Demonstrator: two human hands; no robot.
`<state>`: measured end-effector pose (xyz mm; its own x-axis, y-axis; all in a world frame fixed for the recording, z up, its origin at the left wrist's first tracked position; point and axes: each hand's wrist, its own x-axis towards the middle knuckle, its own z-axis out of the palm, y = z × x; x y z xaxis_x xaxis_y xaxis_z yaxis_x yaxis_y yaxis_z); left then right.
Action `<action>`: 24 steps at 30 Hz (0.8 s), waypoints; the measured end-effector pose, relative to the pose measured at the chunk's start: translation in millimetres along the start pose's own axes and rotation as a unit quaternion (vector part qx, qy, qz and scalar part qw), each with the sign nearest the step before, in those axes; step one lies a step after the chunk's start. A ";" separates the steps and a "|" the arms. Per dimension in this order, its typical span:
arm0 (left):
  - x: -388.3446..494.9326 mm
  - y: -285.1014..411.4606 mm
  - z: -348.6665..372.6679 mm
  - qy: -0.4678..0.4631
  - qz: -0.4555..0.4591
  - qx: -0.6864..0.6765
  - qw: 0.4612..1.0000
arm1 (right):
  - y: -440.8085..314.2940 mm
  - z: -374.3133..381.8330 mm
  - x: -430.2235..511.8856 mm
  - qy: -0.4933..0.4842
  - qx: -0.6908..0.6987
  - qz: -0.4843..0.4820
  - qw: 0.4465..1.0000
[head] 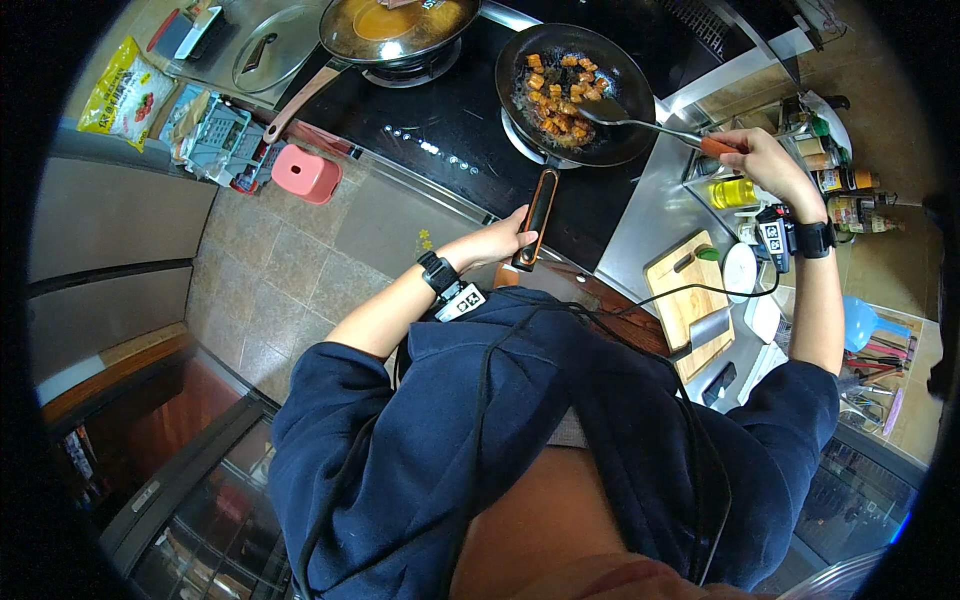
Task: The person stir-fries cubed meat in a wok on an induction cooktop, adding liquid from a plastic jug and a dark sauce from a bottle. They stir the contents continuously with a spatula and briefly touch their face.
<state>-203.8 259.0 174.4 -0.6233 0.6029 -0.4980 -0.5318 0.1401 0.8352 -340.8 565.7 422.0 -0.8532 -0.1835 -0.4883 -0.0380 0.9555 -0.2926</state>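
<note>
My left hand (491, 241) grips the black handle with copper-coloured trim (541, 214) of a dark frying pan (631, 79). The pan sits over the right burner of a black glass hob (442, 127). Browned cubes of food (564, 112), glossy with bubbling liquid around them, are gathered mostly in the pan's left and lower half. In my right hand (772, 169) is a metal turner (660, 127), held by its orange-brown grip. Its dark head rests among the cubes, and its shaft crosses the pan's right rim.
Left on the hob stands a lidded pan (401, 30), its handle jutting past the front edge. A cutting board (671, 281) bears a cleaver (709, 328). Bottles (731, 193) line the right wall. A pink stool (306, 174) stands on the floor; a cable runs from my right wrist.
</note>
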 end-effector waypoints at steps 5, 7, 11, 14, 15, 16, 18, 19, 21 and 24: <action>0.7 -1.6 -1.0 0.004 -0.003 0.012 1.000 | 8.7 7.6 1.4 -0.026 -0.037 -0.032 0.998; 1.4 -2.9 -0.8 0.007 -0.005 0.014 1.000 | 14.7 18.6 5.2 -0.040 -0.053 -0.072 0.995; 2.5 -3.7 -0.3 -0.003 -0.008 -0.007 1.000 | 17.1 57.4 21.1 -0.002 0.037 -0.102 0.994; 1.9 -3.1 -0.2 0.000 -0.012 -0.004 1.000 | 10.4 90.1 36.1 0.029 0.117 -0.080 0.989; 1.6 -2.9 -0.1 0.003 -0.005 -0.001 1.000 | 9.5 95.7 38.7 0.045 0.125 -0.082 0.988; 1.5 -2.6 0.1 0.006 0.001 0.001 1.000 | 9.8 95.3 41.6 0.058 0.102 -0.080 0.990; 1.3 -1.9 0.1 0.009 -0.003 0.014 1.000 | 9.9 89.4 49.3 0.096 0.101 -0.086 0.986; 1.1 -1.5 0.0 0.010 -0.005 0.022 1.000 | 9.5 85.6 53.9 0.115 0.100 -0.088 0.984; 0.8 -0.8 -0.3 0.005 -0.002 0.031 1.000 | 8.3 73.4 66.4 0.122 0.100 -0.061 0.986; 0.5 -0.7 -0.3 0.009 -0.003 0.040 0.999 | 2.0 64.5 88.8 0.136 0.053 -0.046 0.988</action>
<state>-203.9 259.0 173.5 -0.6311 0.5875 -0.5065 -0.4886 0.2060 0.8478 -383.1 536.5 325.1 -0.9574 -0.1852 -0.2215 -0.0786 0.9055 -0.4171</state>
